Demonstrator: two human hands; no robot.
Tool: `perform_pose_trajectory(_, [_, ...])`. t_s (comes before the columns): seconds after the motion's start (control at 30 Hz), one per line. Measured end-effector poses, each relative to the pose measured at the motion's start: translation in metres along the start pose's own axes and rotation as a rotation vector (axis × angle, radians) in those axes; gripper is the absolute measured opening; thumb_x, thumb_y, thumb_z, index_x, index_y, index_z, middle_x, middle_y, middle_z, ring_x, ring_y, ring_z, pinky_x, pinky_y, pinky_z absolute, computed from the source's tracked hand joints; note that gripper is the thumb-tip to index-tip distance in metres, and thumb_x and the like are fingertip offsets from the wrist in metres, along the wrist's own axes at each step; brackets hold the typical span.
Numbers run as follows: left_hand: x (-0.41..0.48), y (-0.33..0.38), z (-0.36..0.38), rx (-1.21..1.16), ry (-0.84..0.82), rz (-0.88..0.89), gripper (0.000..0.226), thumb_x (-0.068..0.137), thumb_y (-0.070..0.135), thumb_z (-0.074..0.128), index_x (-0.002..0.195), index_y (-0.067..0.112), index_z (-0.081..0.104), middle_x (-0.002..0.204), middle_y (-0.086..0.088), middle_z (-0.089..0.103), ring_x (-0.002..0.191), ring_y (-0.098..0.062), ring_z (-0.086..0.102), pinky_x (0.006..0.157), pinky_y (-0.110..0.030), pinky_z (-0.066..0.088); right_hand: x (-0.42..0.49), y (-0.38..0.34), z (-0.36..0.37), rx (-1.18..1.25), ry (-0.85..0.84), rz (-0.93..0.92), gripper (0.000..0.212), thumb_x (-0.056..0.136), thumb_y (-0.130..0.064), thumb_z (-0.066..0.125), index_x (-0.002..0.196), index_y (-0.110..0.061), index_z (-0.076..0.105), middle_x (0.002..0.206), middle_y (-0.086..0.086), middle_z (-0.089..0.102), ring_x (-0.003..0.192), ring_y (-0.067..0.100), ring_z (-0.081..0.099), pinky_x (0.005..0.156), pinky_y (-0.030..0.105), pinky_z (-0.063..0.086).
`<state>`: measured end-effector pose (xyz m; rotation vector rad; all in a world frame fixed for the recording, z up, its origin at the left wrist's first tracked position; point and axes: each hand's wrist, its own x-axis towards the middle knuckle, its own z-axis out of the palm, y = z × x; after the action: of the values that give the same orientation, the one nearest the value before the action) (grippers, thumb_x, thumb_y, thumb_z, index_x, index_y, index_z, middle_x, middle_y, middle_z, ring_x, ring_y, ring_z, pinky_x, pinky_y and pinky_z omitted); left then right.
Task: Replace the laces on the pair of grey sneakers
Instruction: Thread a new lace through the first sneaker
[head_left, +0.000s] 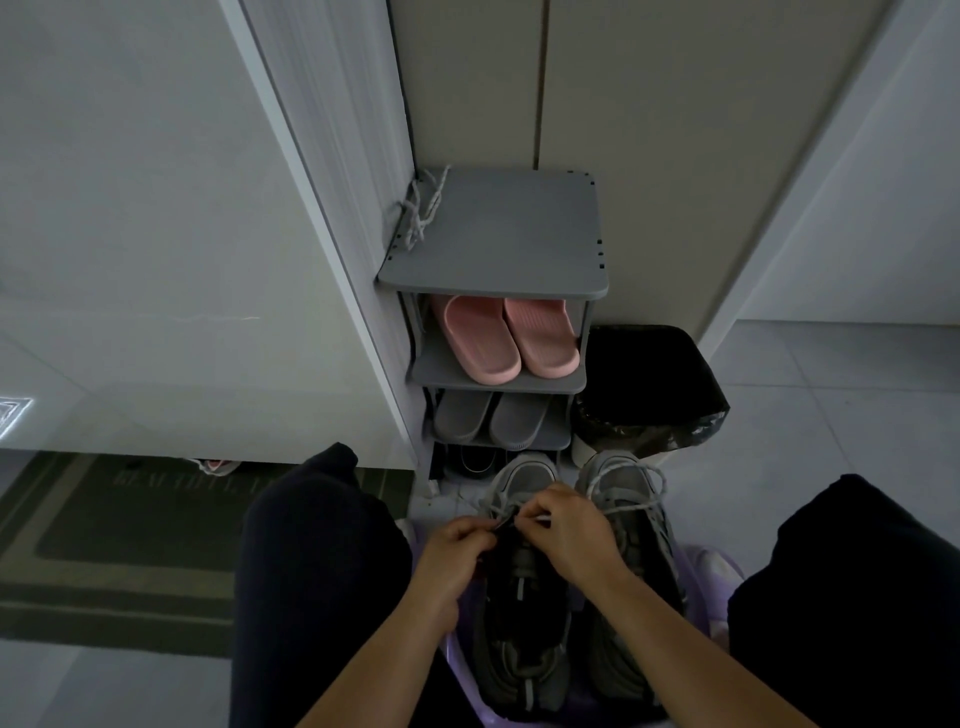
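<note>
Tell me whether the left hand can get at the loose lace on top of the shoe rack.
Probably yes: nothing stands between the left hand and the loose lace on the shoe rack, whose top is open. But the hand pinches a lace at the sneaker and must let go first.

left hand (460, 543), right hand (566, 525); both pinching

Plain grey is logged for the shoe rack (498, 228). Pink slippers (504, 338) are logged on its second shelf, grey slippers (488, 415) below. Grey sneakers (631, 483) with pale speckled lace (628, 506) are logged before it, black bin liner (644, 384) right of it, dark mat (104, 545) with paler border stripes left of it.
</note>
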<state>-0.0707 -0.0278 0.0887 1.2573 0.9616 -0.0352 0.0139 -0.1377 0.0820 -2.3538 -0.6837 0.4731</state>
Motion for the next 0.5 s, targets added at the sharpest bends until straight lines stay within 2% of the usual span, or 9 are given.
perform_pose_trajectory(0.13, [-0.002, -0.001, 0.001, 0.031, -0.023, 0.021, 0.024, 0.084, -0.005, 0.051, 0.082, 0.013, 0.067, 0.078, -0.005, 0.066, 0.072, -0.014, 0.061, 0.061, -0.019, 0.046, -0.001, 0.001, 0.001, -0.057, 0.029, 0.002, 0.017, 0.087, -0.029, 0.060, 0.092, -0.015, 0.067, 0.097, -0.006, 0.057, 0.094, 0.011, 0.059, 0.072, 0.023, 0.043])
perform_pose_trajectory(0.27, [-0.002, -0.001, 0.001, 0.035, -0.021, 0.031, 0.022, 0.085, -0.003, 0.051, 0.084, 0.014, 0.066, 0.078, -0.002, 0.066, 0.071, -0.010, 0.061, 0.052, -0.010, 0.044, -0.004, 0.001, 0.005, 0.010, 0.039, 0.010, 0.016, 0.086, -0.028, 0.061, 0.090, -0.013, 0.067, 0.095, -0.003, 0.057, 0.093, 0.014, 0.060, 0.080, 0.029, 0.048])
perform_pose_trajectory(0.33, [-0.001, -0.002, 0.001, 0.029, -0.026, 0.019, 0.023, 0.086, -0.002, 0.051, 0.083, 0.015, 0.065, 0.079, -0.003, 0.066, 0.073, -0.011, 0.061, 0.057, -0.014, 0.045, -0.001, 0.001, 0.000, 0.009, -0.070, -0.003, 0.018, 0.087, -0.029, 0.060, 0.093, -0.013, 0.067, 0.096, -0.004, 0.056, 0.096, 0.015, 0.060, 0.084, 0.031, 0.048])
perform_pose_trajectory(0.4, [0.000, -0.003, 0.001, 0.038, -0.039, 0.012, 0.021, 0.086, -0.002, 0.051, 0.086, 0.013, 0.065, 0.082, -0.005, 0.066, 0.075, -0.013, 0.061, 0.061, -0.018, 0.045, 0.002, 0.000, -0.004, -0.105, -0.171, -0.048, 0.021, 0.088, -0.030, 0.057, 0.098, -0.014, 0.066, 0.103, -0.001, 0.059, 0.099, 0.016, 0.058, 0.084, 0.031, 0.047])
perform_pose_trajectory(0.5, [0.001, -0.005, 0.001, 0.037, -0.035, 0.029, 0.014, 0.087, 0.003, 0.053, 0.093, 0.009, 0.065, 0.085, -0.007, 0.066, 0.078, -0.015, 0.061, 0.067, -0.021, 0.047, 0.001, -0.002, -0.001, -0.100, -0.140, -0.062, 0.021, 0.088, -0.028, 0.056, 0.097, -0.013, 0.067, 0.100, 0.000, 0.059, 0.098, 0.016, 0.058, 0.081, 0.030, 0.044])
